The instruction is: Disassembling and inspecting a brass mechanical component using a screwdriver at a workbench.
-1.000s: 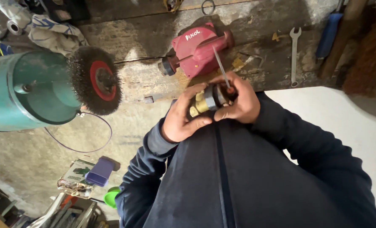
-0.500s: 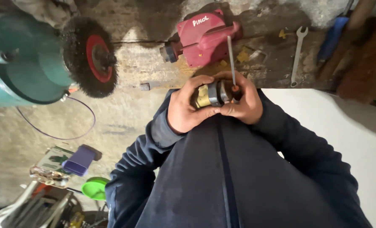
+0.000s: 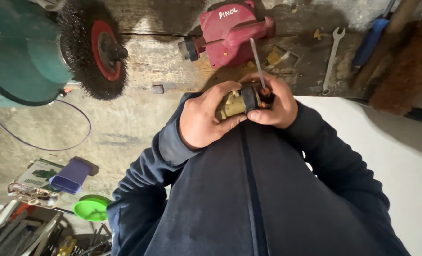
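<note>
Worn, perhaps wooden workbench [image 3: 163,57], concrete floor [image 3: 116,128]

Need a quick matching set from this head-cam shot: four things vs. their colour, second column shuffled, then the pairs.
Things
1. wire brush wheel
2. power tool on the bench
3. open-ended spanner
4. round lid on the floor

Colours
A. bright green
B. black bristles, red hub
C. bare silver metal
D. red body

Pairs: 1-B, 2-D, 3-C, 4-A

The left hand and right hand together hold a small brass and black part close to the body, with a thin metal shaft sticking up from it.
</note>
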